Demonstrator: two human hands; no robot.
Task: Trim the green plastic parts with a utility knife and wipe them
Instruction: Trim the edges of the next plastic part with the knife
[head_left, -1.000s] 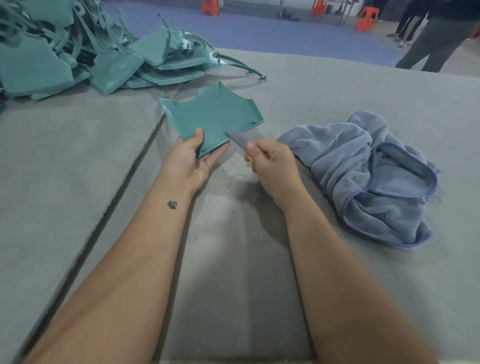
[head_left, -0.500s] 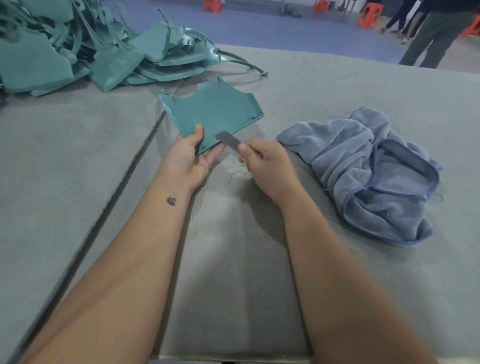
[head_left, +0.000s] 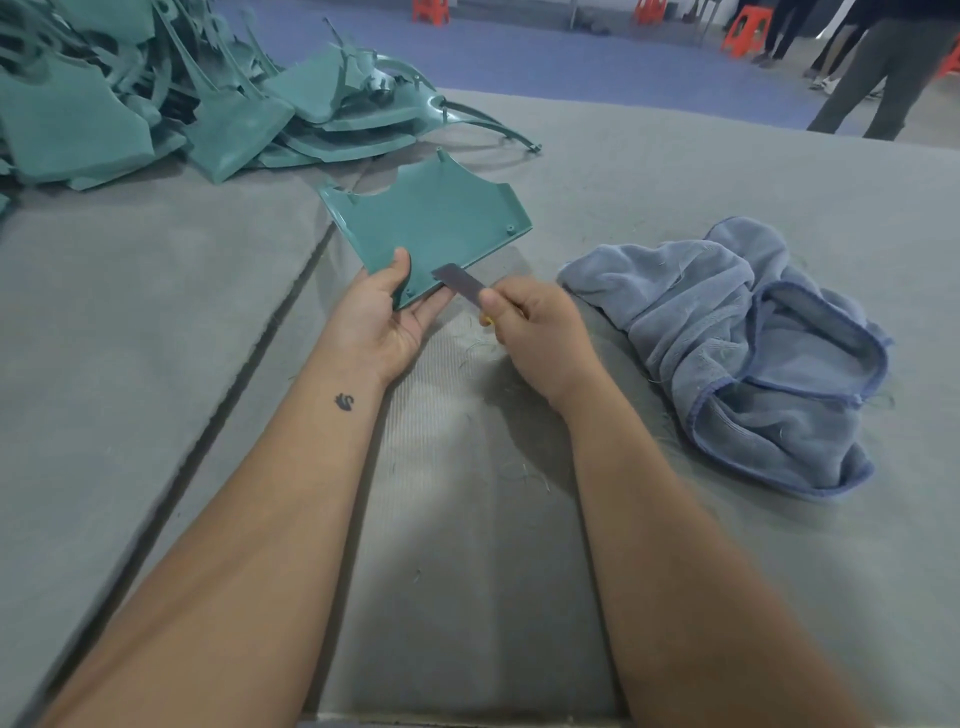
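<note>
At the centre of my view, the left hand (head_left: 387, 317) grips the near corner of a flat green plastic part (head_left: 431, 228), thumb on top and fingers beneath, holding its far end raised above the grey felt-covered desk (head_left: 156, 338). My right hand (head_left: 540, 332) is clamped round the utility knife (head_left: 462, 285), a sliver of yellow handle showing under the fingers, the grey blade laid against the part's near edge beside the left fingertips.

I can read no brand, label or writing anywhere; the only mark is a small dark swan-shaped tattoo (head_left: 344, 401) on the left forearm.

Compared with a second ago, the blade has slid along the near edge towards the left hand, from beyond the corner to just beside the fingertips. The part and cloth sit much as before.

At 3 o'clock a crumpled blue cloth (head_left: 753, 353) lies on the desk, near the right hand but apart from it. At 10 to 11 o'clock a pile of green parts (head_left: 156, 98) is heaped on the desk, well apart from the held one. Thin green shavings (head_left: 519, 473) are scattered on the felt between my forearms. A dark seam runs diagonally across the desk at 9 o'clock. Beyond, at 12 to 1 o'clock, there is blue floor (head_left: 597, 57), orange stools (head_left: 740, 34) and standing people's legs (head_left: 883, 78).
</note>
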